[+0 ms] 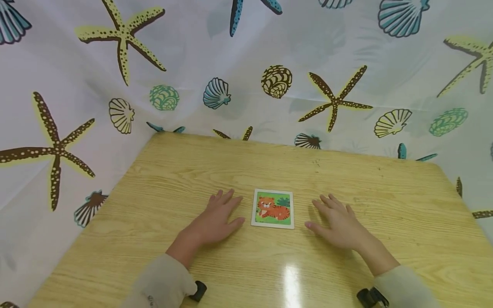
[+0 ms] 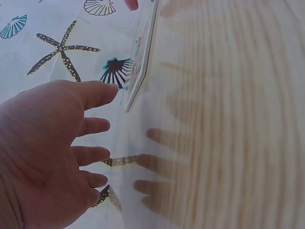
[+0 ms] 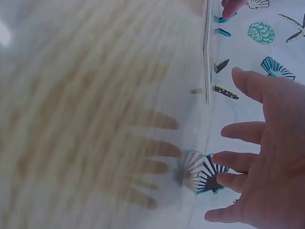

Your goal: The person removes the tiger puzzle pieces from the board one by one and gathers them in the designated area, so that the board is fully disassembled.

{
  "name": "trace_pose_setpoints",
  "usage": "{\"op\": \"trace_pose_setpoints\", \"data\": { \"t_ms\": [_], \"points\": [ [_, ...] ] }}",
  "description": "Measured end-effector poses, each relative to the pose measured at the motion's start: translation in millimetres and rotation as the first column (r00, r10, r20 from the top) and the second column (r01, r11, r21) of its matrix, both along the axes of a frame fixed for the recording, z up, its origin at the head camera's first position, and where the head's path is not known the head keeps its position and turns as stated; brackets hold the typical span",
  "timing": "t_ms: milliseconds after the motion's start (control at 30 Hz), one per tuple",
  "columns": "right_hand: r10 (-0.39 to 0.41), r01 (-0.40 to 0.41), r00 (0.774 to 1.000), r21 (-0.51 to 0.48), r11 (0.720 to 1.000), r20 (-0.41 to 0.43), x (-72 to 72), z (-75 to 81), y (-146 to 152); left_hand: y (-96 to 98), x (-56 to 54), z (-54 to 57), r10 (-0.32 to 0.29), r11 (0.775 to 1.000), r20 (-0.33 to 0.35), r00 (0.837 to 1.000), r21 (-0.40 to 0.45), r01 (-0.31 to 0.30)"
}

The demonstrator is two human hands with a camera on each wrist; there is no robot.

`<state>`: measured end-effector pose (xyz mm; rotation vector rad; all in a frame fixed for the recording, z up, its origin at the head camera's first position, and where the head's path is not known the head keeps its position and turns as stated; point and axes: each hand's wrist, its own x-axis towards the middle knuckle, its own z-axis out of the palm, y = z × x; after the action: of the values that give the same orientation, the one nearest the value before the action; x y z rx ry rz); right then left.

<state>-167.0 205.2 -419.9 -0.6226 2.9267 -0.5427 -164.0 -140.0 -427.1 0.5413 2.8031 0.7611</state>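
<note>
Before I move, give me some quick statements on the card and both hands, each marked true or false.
1. The card lies picture side up on the table. True.
2. The card is between the left hand and the right hand. True.
3. The left hand grips the card. False: a gap separates them.
4. The card shows a bird. False: it shows a tiger.
5. The cloth behind the table has starfish on it. True.
6. The right hand is a tight fist. False: its fingers are extended.
</note>
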Motion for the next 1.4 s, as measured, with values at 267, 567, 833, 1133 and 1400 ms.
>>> {"op": "trace_pose_setpoints", "data": {
  "t_ms": [267,567,833,1133,1400],
  "points": [
    [0.007,-0.007,1.000,-0.003,1.000,-0.020,-5.6,0.2,-8,6.3,-3.4,-0.4,0.006,0.999,0.023,1.000,0.032,-0.007],
    [0.008,-0.010,0.998,-0.021,1.000,-0.057,-9.7,-3.3,-22,15.3,-6.2,-3.7,0.000,0.997,0.034,0.999,0.073,-0.003],
    [0.007,-0.012,0.997,-0.066,0.998,-0.071,-15.0,-4.4,-31,23.3,-8.8,-6.3,-0.023,0.996,0.023,0.999,0.092,0.021],
    [-0.053,0.045,0.997,-0.155,0.987,-0.048,-26.2,-7.1,-46,33.9,-11.9,-7.1,-0.069,0.993,0.015,0.998,0.099,0.067],
    [-0.147,0.153,0.988,-0.202,0.967,0.045,-37.9,-8.4,-58,40.3,-14.8,-11.9,-0.097,0.992,0.009,0.995,0.080,0.096]
  ]
}}
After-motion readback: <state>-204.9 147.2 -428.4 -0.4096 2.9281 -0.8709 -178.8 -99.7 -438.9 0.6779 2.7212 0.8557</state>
